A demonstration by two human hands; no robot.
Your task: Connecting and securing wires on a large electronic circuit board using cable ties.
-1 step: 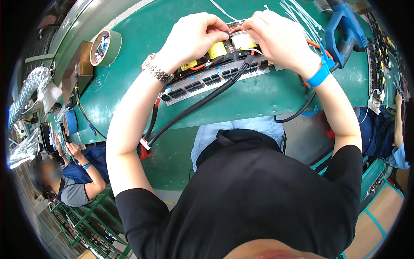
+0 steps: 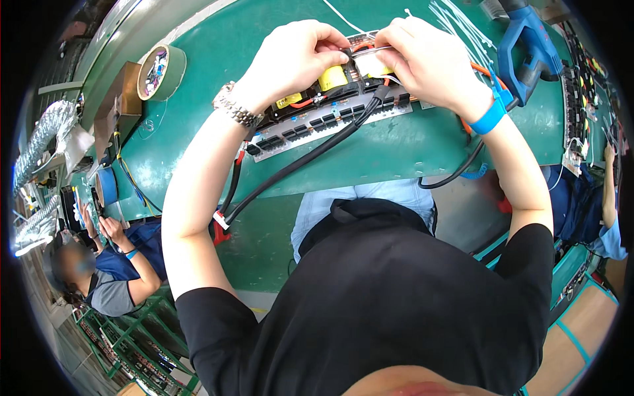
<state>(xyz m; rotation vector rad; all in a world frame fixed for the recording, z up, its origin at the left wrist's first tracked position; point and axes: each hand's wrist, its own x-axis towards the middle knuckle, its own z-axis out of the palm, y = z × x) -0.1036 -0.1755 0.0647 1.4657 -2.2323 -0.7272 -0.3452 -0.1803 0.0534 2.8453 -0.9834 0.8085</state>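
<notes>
A long circuit board (image 2: pixel 330 122) with black parts, yellow-wrapped coils (image 2: pixel 332 78) and a silver metal strip along its near side lies on the green bench. Over its far right part, my left hand (image 2: pixel 294 58) pinches with thumb and fingertips at the left end of a thin pale cable tie (image 2: pixel 364 51). My right hand (image 2: pixel 426 63) is closed on the tie's other side, beside a white-covered part (image 2: pixel 371 65). What lies right under the fingertips is partly hidden. A thick black cable (image 2: pixel 310 155) runs from the board toward me, past the bench edge.
Loose white cable ties (image 2: pixel 462 30) and a blue power tool (image 2: pixel 528 46) lie at the far right. A tape roll holding small parts (image 2: pixel 162 72) stands at the left, near a brown box (image 2: pixel 120 99). Co-workers sit at left (image 2: pixel 125 264) and right (image 2: pixel 581 198).
My right hand's fingers have shifted slightly, so its thumb now shows more below the cable tie. My left hand stays in nearly the same place.
</notes>
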